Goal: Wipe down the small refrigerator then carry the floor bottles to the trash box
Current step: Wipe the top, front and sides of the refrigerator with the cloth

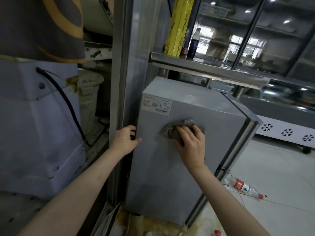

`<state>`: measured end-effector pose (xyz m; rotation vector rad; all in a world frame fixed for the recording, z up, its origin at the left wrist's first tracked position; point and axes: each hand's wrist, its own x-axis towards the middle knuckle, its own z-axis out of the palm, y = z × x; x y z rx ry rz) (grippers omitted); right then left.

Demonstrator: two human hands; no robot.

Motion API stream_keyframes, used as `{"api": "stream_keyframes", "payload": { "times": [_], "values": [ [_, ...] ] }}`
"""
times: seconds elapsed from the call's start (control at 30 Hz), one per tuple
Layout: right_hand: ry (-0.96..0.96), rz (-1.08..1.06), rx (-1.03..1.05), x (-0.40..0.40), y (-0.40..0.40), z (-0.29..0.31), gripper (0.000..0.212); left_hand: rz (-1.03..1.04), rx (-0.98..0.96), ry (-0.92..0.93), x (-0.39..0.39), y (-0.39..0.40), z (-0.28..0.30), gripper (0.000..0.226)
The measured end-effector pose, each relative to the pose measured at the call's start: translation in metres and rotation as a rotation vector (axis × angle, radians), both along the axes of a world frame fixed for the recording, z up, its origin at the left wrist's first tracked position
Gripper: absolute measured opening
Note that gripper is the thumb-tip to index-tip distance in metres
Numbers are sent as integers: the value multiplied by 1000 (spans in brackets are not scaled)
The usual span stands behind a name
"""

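The small grey refrigerator (170, 167) stands on the floor in front of me, its side panel facing me. My right hand (190, 143) presses a grey rag (172, 130) flat against that panel near its middle. My left hand (125, 139) grips the refrigerator's left rear edge, fingers curled behind it. An empty plastic bottle with a red label (243, 186) lies on its side on the tiled floor to the right. A red bottle cap (217, 233) shows at the bottom edge; the rest of that bottle is out of view.
A steel shelf (204, 65) above the refrigerator holds a yellow wrap box (179, 31) and a dark drink bottle (194, 43). A steel post (119, 82) stands at the left, with a white appliance (39, 133) beyond it. A display counter (286, 132) lines the right.
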<state>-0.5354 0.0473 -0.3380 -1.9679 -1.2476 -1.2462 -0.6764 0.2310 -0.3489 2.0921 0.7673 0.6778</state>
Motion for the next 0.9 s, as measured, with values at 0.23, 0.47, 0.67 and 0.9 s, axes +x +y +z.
{"api": "stream_keyframes", "payload": {
  "times": [0.23, 0.47, 0.67, 0.9],
  "values": [
    [-51, -44, -220, 9, -14, -16, 46, 46, 18, -22, 6, -1, -5, 53],
    [-70, 35, -80, 9, -3, -8, 34, 99, -8, -62, 8, -2, -7, 48],
    [68, 174, 147, 3, 10, -10, 18, 136, -27, -108, 13, 0, -5, 43],
    [75, 215, 153, -8, 22, 18, 19, 154, -5, -144, 15, 5, -4, 27]
  ]
}}
